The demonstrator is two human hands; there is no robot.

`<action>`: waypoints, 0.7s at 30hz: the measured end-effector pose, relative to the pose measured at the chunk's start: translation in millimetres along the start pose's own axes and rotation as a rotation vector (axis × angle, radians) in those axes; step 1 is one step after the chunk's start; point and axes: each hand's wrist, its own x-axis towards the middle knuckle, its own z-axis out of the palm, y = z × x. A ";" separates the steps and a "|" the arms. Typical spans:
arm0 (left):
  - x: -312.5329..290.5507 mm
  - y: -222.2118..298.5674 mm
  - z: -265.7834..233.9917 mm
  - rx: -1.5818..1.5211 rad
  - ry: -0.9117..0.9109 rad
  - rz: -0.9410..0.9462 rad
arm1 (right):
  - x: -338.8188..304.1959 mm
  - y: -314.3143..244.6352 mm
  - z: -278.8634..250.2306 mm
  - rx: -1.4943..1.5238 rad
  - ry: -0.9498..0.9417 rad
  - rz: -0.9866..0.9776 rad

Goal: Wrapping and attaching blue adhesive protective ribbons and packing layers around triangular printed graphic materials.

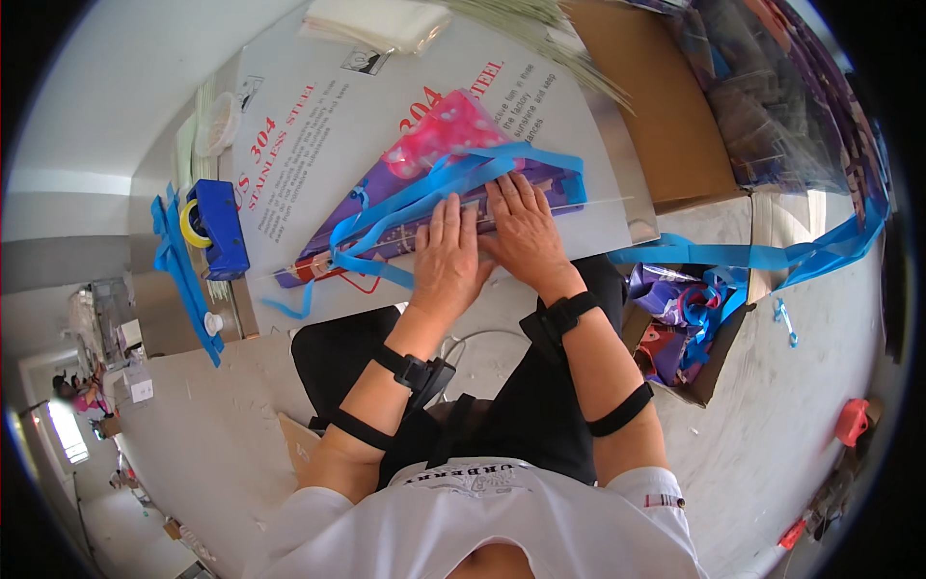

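A folded kite (449,130) of purple and pink printed fabric lies on the metal-topped table, narrowing to a point at the left. Long light-blue ribbon tails (395,201) loop over it and fold back at its right end. A thin pale rod (608,203) pokes out past that end. My left hand (449,256) rests on the kite's near edge, its fingers stretched forward. Beside it, my right hand (526,227) lies flat with fingers extended, the tips touching the fabric and ribbon. Both palms face down, so whatever is directly under them is hidden.
A blue tape dispenser (227,232) stands at the table's left edge, near hanging blue ribbons (181,265). Clear plastic bags (376,23) and thin sticks (511,19) lie at the back. At right are a cardboard box (656,106) and a lower box of fabric scraps (714,376).
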 end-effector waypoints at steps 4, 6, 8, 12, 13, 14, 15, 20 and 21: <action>3.6 -7.3 2.9 0.008 -0.035 -0.019 | 0.3 1.1 -2.2 0.002 -0.028 0.019; 3.7 -9.6 1.9 0.008 -0.037 -0.012 | 1.2 4.1 -6.2 0.118 -0.042 -0.010; 4.5 -8.4 0.2 -0.024 -0.077 -0.042 | 6.5 22.8 -3.7 0.181 0.008 -0.002; 5.9 -5.5 -2.3 -0.010 -0.096 -0.050 | 3.7 62.6 -5.5 0.164 0.292 0.161; 7.2 -3.5 -2.2 0.011 -0.093 -0.039 | 0.9 78.1 -8.2 0.245 0.329 0.256; 7.2 -3.2 -2.3 0.035 -0.091 -0.033 | -1.0 86.9 -12.6 0.229 0.327 0.337; 7.3 -3.0 -2.5 0.033 -0.091 -0.034 | -3.9 95.1 -16.8 0.213 0.324 0.419; 11.1 0.5 -6.7 0.078 -0.138 -0.050 | -16.9 130.1 -45.4 0.821 0.343 0.556; 12.1 2.3 -6.2 0.071 -0.139 -0.044 | -20.5 137.6 -47.0 1.053 0.436 0.553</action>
